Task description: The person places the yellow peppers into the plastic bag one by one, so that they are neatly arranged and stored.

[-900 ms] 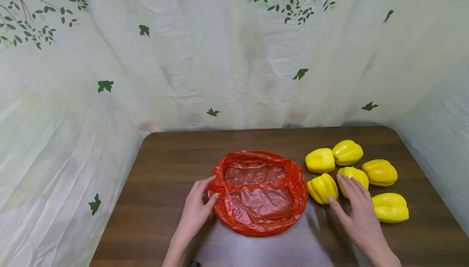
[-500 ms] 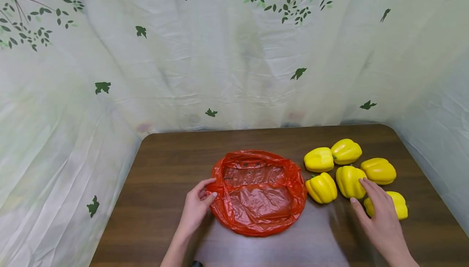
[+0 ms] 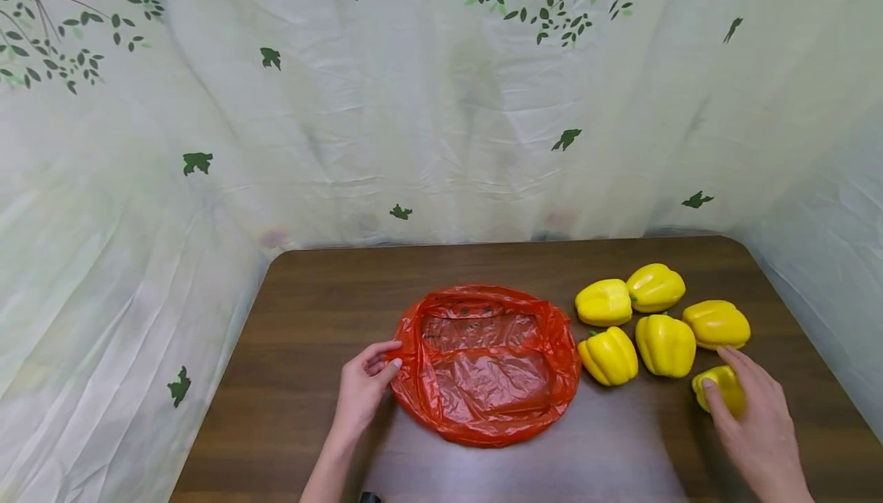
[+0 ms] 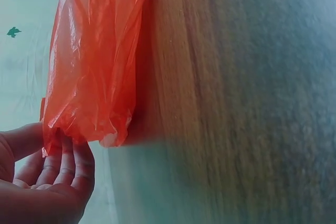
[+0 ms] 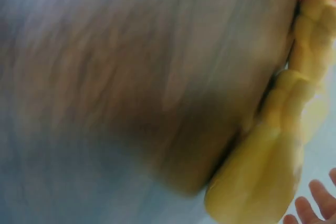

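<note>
A red plastic bag (image 3: 493, 388) lies with its mouth wide, its rolled rim forming a ring. My left hand (image 3: 362, 388) pinches the bag's left rim between thumb and fingers; the left wrist view shows the fingertips behind the red film (image 4: 94, 61). On the right, my right hand (image 3: 759, 419) hovers over the nearest yellow bell pepper (image 3: 723, 389), partly covering it. Its fingers are spread and relaxed, and in the right wrist view the fingers (image 5: 317, 203) stand beside a large yellow pepper (image 5: 257, 177) with space between them.
Several other yellow peppers (image 3: 665, 345) lie together between the bag and the right hand. All stand on a brown wooden table (image 3: 310, 319) before a pale leaf-print curtain (image 3: 441, 104). A small black object (image 3: 370, 497) shows at the bottom edge.
My right hand has moved rightward from the middle peppers to the nearest right one, which looks turned. The left hand has shifted slightly left, drawing the bag's left rim outward.
</note>
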The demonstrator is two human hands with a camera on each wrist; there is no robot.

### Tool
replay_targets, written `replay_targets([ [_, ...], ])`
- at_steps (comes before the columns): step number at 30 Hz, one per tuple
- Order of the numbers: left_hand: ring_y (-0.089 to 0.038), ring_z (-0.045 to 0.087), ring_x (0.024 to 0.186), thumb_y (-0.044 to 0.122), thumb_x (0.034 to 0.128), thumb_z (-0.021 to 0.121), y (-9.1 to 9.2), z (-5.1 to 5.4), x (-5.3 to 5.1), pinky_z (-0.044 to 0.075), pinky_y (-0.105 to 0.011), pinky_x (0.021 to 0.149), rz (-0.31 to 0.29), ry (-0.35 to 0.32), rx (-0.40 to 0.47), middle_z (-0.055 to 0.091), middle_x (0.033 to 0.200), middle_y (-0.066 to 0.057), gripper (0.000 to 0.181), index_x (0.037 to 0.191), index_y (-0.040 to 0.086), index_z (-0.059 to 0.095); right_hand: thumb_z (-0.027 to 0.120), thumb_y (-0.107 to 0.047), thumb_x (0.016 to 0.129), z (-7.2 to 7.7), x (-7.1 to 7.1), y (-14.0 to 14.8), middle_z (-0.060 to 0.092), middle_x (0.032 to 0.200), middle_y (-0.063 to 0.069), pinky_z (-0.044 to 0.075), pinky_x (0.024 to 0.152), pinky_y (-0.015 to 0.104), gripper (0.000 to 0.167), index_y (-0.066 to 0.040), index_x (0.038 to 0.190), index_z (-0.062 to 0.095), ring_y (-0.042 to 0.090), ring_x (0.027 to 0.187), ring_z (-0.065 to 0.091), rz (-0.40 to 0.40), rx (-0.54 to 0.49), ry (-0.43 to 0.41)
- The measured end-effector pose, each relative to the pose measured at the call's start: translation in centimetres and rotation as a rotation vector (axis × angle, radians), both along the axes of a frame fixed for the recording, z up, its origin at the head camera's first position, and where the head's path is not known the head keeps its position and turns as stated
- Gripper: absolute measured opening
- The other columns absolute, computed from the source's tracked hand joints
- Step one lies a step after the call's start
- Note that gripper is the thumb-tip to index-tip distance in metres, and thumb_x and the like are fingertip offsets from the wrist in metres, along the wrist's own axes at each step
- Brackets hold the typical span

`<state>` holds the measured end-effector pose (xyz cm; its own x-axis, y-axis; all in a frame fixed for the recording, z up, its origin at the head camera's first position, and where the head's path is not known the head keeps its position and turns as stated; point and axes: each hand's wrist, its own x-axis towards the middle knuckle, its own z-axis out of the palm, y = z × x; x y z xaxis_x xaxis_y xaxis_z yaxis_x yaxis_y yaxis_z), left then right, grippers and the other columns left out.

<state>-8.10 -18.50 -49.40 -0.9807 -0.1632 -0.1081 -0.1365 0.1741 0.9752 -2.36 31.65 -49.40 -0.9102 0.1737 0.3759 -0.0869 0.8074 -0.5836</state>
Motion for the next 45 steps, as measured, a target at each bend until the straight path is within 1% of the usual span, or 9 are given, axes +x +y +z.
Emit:
replay_targets([
  [5, -0.015, 0.053, 0.066, -0.004, 0.0886, 0.067, -0.3, -0.1, 0.1, 0.044, -0.024, 0.051, 0.014, -0.014, -0.011, 0.063, 0.087, -0.013, 0.026, 0.114, 0.0, 0.07, 0.059, -0.009, 0.096, 0.0, 0.1, 1.1, 0.042, 0.14, 0.033, 0.016, 0.112, 0.06, 0.045, 0.009, 0.136, 0.047, 0.055, 0.125, 0.034, -0.058, 0.009, -0.046],
  [11, -0.017, 0.056, 0.071, -0.005, 0.0887, 0.067, -0.4, -0.2, 0.3, 0.049, -0.025, 0.057, 0.028, -0.017, -0.019, 0.065, 0.095, -0.014, 0.024, 0.112, 0.001, 0.071, 0.053, -0.024, 0.101, -0.1, 0.0, 2.6, 0.031, 0.146, 0.037, 0.012, 0.11, 0.065, 0.056, 0.012, 0.142, 0.037, 0.059, 0.128, 0.025, -0.129, -0.009, -0.213],
  [19, -0.016, 0.057, 0.074, -0.004, 0.0886, 0.067, -0.6, -0.3, 0.3, 0.05, -0.025, 0.059, 0.041, -0.006, -0.014, 0.067, 0.1, -0.016, 0.024, 0.113, -0.002, 0.07, 0.051, -0.036, 0.101, -0.8, -0.2, 3.7, 0.031, 0.138, 0.043, 0.028, 0.093, 0.072, 0.072, 0.013, 0.147, 0.023, 0.061, 0.117, 0.033, -0.161, -0.029, -0.393],
  [23, -0.018, 0.057, 0.074, -0.003, 0.0882, 0.068, -0.7, -0.2, 0.4, 0.05, -0.026, 0.059, 0.068, -0.017, -0.019, 0.067, 0.098, -0.015, 0.023, 0.111, 0.0, 0.071, 0.049, -0.045, 0.1, -0.8, -0.4, 4.1, 0.022, 0.143, 0.043, 0.029, 0.093, 0.072, 0.086, 0.01, 0.151, 0.007, 0.06, 0.117, 0.032, -0.191, -0.078, -0.545],
  [26, -0.019, 0.057, 0.076, -0.003, 0.0886, 0.068, -0.7, -0.2, 0.3, 0.051, -0.025, 0.061, 0.078, -0.028, -0.017, 0.066, 0.098, -0.015, 0.023, 0.111, 0.001, 0.071, 0.049, -0.049, 0.099, -0.8, -0.5, 4.3, 0.018, 0.145, 0.043, 0.03, 0.092, 0.073, 0.092, 0.01, 0.151, 0.001, 0.059, 0.116, 0.032, -0.193, -0.12, -0.608],
  [30, -0.02, 0.058, 0.078, -0.003, 0.089, 0.067, -0.8, -0.3, 0.3, 0.052, -0.024, 0.062, 0.079, -0.035, -0.008, 0.066, 0.099, -0.015, 0.024, 0.112, 0.002, 0.07, 0.052, -0.052, 0.097, -0.7, -0.6, 4.5, 0.013, 0.147, 0.043, 0.028, 0.096, 0.072, 0.097, 0.011, 0.15, 0.0, 0.058, 0.12, 0.028, -0.208, -0.196, -0.634],
  [35, -0.019, 0.059, 0.077, -0.003, 0.089, 0.067, -0.7, -0.4, 0.2, 0.052, -0.024, 0.062, 0.082, -0.037, -0.002, 0.066, 0.098, -0.015, 0.024, 0.112, 0.001, 0.07, 0.055, -0.054, 0.095, -0.8, -0.7, 4.5, 0.018, 0.146, 0.042, 0.03, 0.095, 0.068, 0.099, 0.012, 0.15, 0.006, 0.054, 0.119, 0.031, -0.252, -0.239, -0.63],
  [42, -0.016, 0.059, 0.076, -0.004, 0.0884, 0.067, -0.6, -0.6, 0.1, 0.05, -0.022, 0.062, 0.068, -0.022, 0.027, 0.067, 0.1, -0.016, 0.024, 0.113, -0.002, 0.069, 0.046, -0.053, 0.098, -0.8, -0.5, 4.7, 0.013, 0.152, 0.037, 0.027, 0.099, 0.07, 0.09, 0.004, 0.154, 0.006, 0.056, 0.127, 0.025, -0.266, -0.287, -0.65],
  [45, -0.015, 0.059, 0.076, -0.005, 0.0888, 0.067, -0.5, -0.6, 0.0, 0.051, -0.022, 0.061, 0.064, -0.026, 0.042, 0.068, 0.101, -0.016, 0.024, 0.113, -0.003, 0.069, 0.042, -0.048, 0.101, -1.1, -0.4, 5.0, 0.011, 0.153, 0.037, 0.025, 0.099, 0.071, 0.081, 0.002, 0.155, 0.006, 0.058, 0.129, 0.023, -0.238, -0.287, -0.64],
])
